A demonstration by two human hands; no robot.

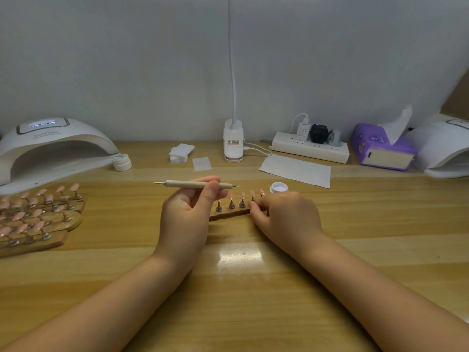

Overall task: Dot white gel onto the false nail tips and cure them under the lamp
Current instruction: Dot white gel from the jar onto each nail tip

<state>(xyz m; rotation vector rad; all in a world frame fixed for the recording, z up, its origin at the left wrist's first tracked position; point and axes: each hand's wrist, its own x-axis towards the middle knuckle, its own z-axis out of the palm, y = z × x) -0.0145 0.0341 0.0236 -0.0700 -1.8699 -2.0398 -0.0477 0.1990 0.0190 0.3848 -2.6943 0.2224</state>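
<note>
My left hand [189, 212] pinches a beige dotting pen [187, 184] held level above the table, its metal tips pointing left and right. Just right of that hand lies a wooden holder strip [229, 214] with several pink false nail tips [231, 197] on small metal stands. My right hand [286, 215] grips the strip's right end with curled fingers and hides that end. An open jar of white gel [278, 187] stands just behind my right hand. The white curing lamp [54, 146] sits at the far left, its display lit.
More wooden strips with pink nail tips [38, 214] lie at the left. A closed white jar [122, 161], cotton pads [180, 153], a clip lamp base [233, 144], a power strip [311, 146], paper sheet [295, 170], purple tissue pack [379, 148] and second lamp [446, 148] line the back.
</note>
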